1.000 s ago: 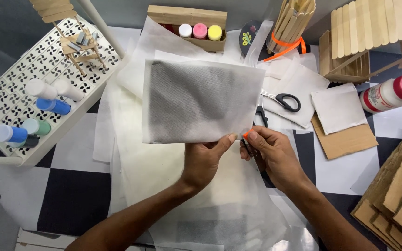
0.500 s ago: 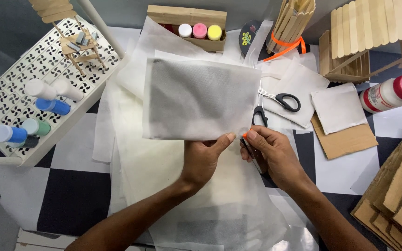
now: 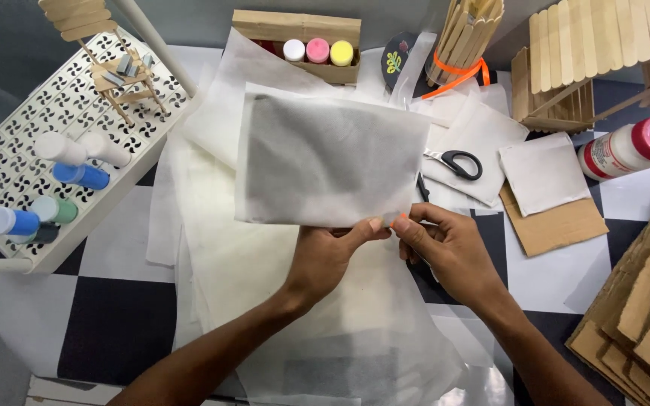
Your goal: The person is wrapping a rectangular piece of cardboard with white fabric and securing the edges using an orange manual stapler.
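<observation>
Hands meet at one white sheet [image 3: 332, 162], held up over the paper-strewn table: left hand [image 3: 330, 256] pinches its bottom edge, right hand [image 3: 445, 248] nips the corner. Behind stand three paint pots [image 3: 317, 51]; one pair of scissors [image 3: 457, 162] lies just right

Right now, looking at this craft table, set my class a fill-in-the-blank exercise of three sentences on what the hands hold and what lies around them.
1. Both hands, left hand and right hand, pinch the lower edge of a white ____.
2. The scissors on the table have ____ handles.
3. In the wooden box stand three paint pots: white, pink and ____.

Missing words: sheet; black; yellow
</observation>
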